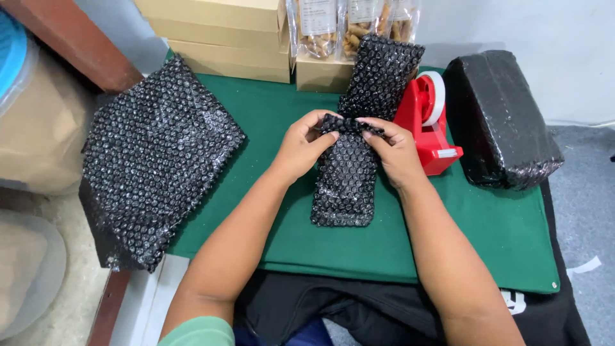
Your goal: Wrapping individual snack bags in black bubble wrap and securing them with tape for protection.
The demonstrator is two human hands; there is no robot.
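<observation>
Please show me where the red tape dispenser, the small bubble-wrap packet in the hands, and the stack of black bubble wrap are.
red tape dispenser (pixel 430 128), head view, on its red body.
small bubble-wrap packet (pixel 344 182), head view, on its middle.
stack of black bubble wrap (pixel 154 154), head view, on its top sheet.

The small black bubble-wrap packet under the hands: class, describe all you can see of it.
The small black bubble-wrap packet is a narrow, padded, glossy bundle lying flat on the green mat, its long side running away from the person. Its near end looks closed and rounded; its far end is bunched and folded over. The left hand and the right hand pinch that far end from either side. A second wrapped packet lies just beyond it.
</observation>
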